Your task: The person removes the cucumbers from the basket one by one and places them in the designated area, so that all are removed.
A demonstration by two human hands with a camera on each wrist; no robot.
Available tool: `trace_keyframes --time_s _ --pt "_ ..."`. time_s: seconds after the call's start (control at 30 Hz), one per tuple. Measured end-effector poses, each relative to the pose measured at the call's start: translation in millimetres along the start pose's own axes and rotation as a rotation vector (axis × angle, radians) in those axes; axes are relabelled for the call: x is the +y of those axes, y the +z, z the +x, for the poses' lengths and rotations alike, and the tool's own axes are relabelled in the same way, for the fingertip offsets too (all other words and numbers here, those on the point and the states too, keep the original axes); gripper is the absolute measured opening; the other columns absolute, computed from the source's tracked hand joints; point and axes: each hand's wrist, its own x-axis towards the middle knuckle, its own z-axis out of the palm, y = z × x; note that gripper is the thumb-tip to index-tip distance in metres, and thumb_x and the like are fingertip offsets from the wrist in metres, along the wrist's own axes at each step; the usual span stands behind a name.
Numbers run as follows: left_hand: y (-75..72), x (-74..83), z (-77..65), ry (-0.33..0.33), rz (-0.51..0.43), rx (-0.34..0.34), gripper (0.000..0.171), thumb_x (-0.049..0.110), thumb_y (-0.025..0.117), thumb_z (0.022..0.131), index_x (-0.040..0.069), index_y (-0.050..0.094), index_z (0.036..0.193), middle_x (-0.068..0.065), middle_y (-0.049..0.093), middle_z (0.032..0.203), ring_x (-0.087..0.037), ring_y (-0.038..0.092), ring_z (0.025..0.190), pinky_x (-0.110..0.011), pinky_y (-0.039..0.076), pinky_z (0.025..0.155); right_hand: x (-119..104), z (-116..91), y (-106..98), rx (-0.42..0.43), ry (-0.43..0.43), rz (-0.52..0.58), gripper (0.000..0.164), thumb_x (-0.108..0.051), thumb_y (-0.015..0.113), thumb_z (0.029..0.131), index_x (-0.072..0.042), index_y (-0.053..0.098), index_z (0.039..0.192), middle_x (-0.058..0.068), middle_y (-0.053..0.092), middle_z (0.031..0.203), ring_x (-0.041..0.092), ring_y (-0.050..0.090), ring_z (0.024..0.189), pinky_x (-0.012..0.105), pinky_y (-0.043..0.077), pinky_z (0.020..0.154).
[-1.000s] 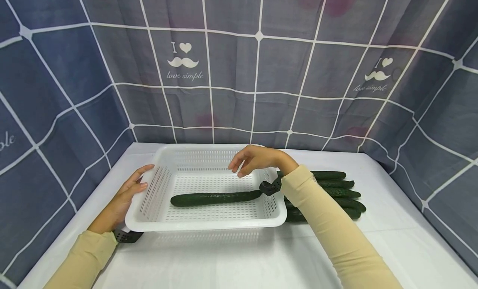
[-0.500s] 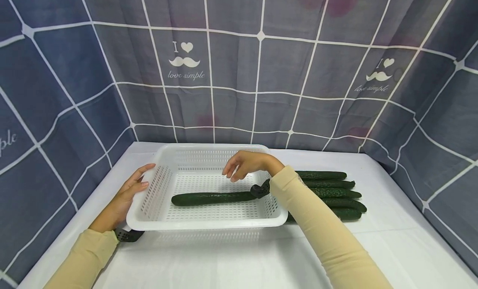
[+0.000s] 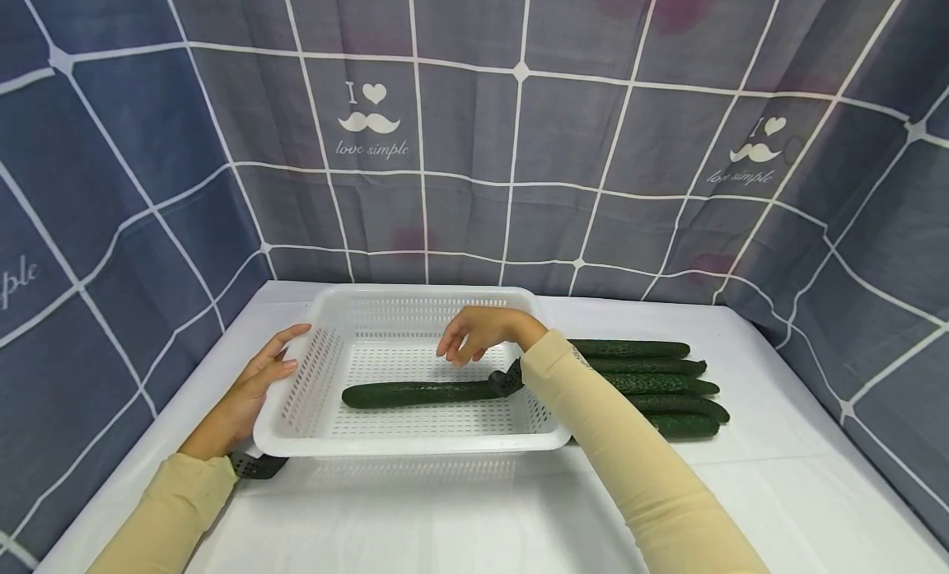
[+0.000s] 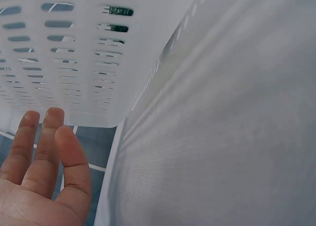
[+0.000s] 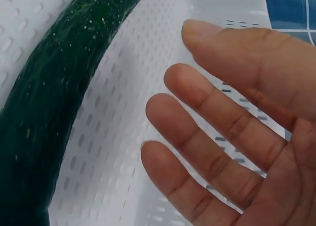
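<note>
A white perforated plastic basket (image 3: 411, 447) rests on the table, and one long dark green cucumber (image 3: 415, 394) lies lengthwise on its bottom. My left hand (image 3: 240, 397) is at the basket's left end, fingertips right at the rim. In the left wrist view, its extended fingers (image 4: 44, 159) overlap the perforated wall. Over the basket's right half hangs my right hand (image 3: 485, 333), fingers loosely bent and pointing down, holding nothing. The right wrist view shows the cucumber (image 5: 54, 97) beside its spread fingers (image 5: 212, 157), with a gap between them.
Right of the basket, several cucumbers (image 3: 667, 385) lie side by side, partly hidden by my right sleeve (image 3: 630, 459). A white cloth (image 3: 445, 516) covers the table. Grey checked curtains (image 3: 460, 220) stand at the back and both sides.
My right hand has moved slightly left and lower over the basket, uncovering more of the cucumbers on the right. The left hand keeps its place at the rim.
</note>
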Motion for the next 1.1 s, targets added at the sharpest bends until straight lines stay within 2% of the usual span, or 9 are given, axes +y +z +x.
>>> trace_keyframes --time_s 0.3,0.6,0.77,0.93,1.1 --pt "2.3 -0.7 2.6 -0.005 0.006 0.004 0.054 0.008 0.037 0.112 0.04 0.05 0.154 0.006 0.06 0.137 -0.011 0.067 0.108 -0.032 0.062 0.082 -3 9 7 -0.025 0.049 -0.022 0.031 0.001 0.077 0.096 0.003 0.074 0.127 0.009 0.077 0.114 0.011 0.067 0.093 0.033 0.058 0.085" --pt "1.1 0.0 4.3 0.027 -0.04 -0.041 0.056 0.005 0.035 0.112 0.038 0.049 0.155 0.006 0.06 0.138 -0.011 0.067 0.11 -0.031 0.06 0.085 3 13 12 -0.096 0.088 0.055 0.037 -0.005 0.082 0.092 -0.002 0.075 0.129 -0.001 0.079 0.106 0.01 0.071 0.094 0.033 0.058 0.088" --pt "0.4 0.1 3.0 0.016 -0.031 -0.026 0.056 0.006 0.036 0.113 0.039 0.05 0.155 0.006 0.06 0.137 -0.01 0.067 0.109 -0.03 0.06 0.084 9 17 15 -0.133 0.112 0.077 0.037 -0.003 0.082 0.09 -0.002 0.076 0.127 -0.005 0.076 0.098 0.009 0.068 0.094 0.032 0.057 0.088" --pt "0.6 -0.8 2.7 0.025 -0.017 -0.027 0.056 0.005 0.035 0.112 0.04 0.05 0.154 0.007 0.06 0.137 -0.01 0.067 0.109 -0.03 0.06 0.084 11 20 19 -0.144 0.127 0.056 0.039 -0.003 0.083 0.09 -0.002 0.076 0.128 -0.005 0.073 0.103 0.008 0.065 0.096 0.03 0.055 0.089" --pt "0.2 -0.9 2.6 0.039 -0.043 -0.045 0.057 0.004 0.034 0.112 0.039 0.05 0.155 0.007 0.06 0.137 -0.01 0.067 0.11 -0.031 0.06 0.085 10 22 25 -0.122 0.122 0.005 0.042 -0.005 0.084 0.09 -0.003 0.075 0.131 -0.002 0.073 0.112 0.007 0.062 0.096 0.027 0.054 0.085"
